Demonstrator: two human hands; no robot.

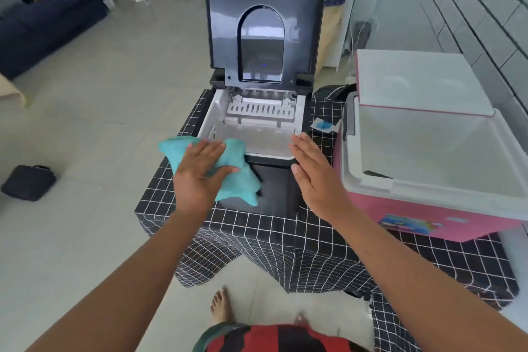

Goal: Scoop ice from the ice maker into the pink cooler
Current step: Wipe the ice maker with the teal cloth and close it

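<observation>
pink cooler (445,208) cut off at right edge, cloth (228,177) partly under hand

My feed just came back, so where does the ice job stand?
Done: the ice maker lid stands up and the pink cooler is open. I see no ice in its visible interior. In hand: the left hand presses a teal cloth on the ice maker's front edge; the right hand rests flat and open at its right corner. Left: no scoop is in view, so all scooping remains.
</observation>
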